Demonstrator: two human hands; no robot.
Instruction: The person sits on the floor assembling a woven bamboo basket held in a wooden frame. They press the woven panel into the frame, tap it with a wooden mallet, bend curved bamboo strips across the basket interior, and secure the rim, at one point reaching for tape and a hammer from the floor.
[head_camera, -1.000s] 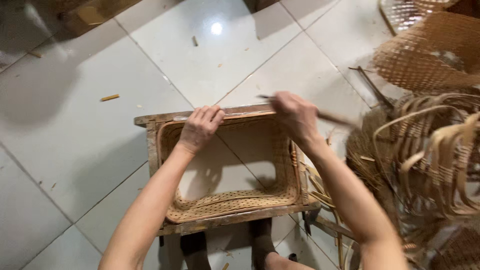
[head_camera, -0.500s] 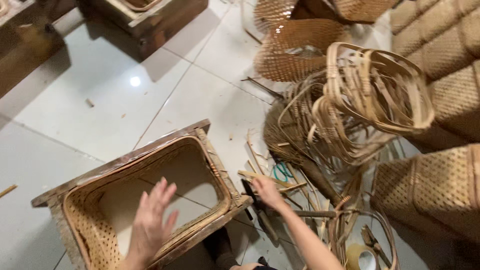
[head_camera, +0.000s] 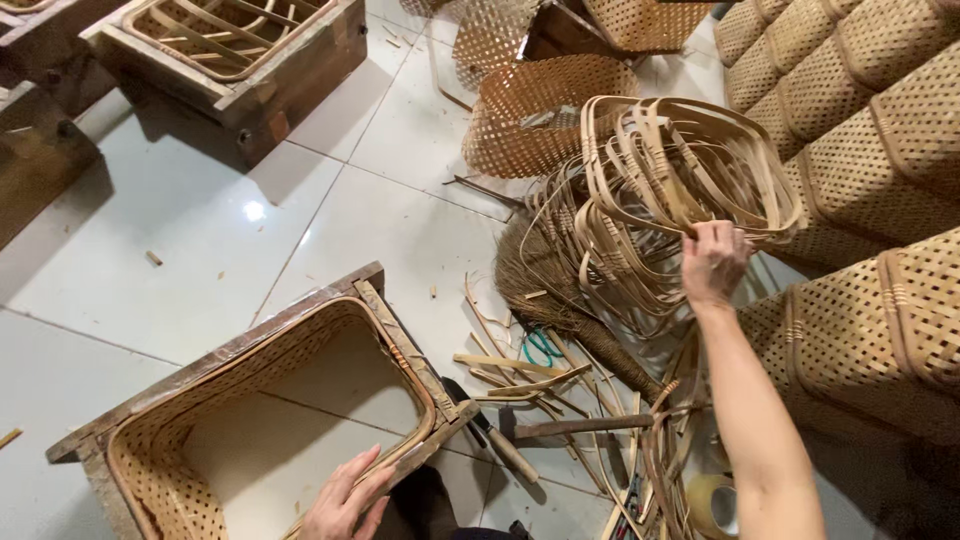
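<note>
A wooden frame mould lies on the tiled floor with a woven bamboo basket lining set inside it. My left hand rests flat on the near rim of that frame, fingers spread. My right hand reaches out to the right and grips a strip of a pile of bent bamboo hoops. Loose bamboo strips lie between the frame and the hoops.
Stacked woven baskets fill the right side. An open-weave basket lies behind the hoops. A second wooden mould stands at the top left. A brush, green-handled scissors, a hammer-like tool and a tape roll lie on the floor.
My view swung right toward the hoops. My right hand left the frame, passed over the loose strips and rose to grip the hoop pile. My left hand slid to the frame's near rim.
</note>
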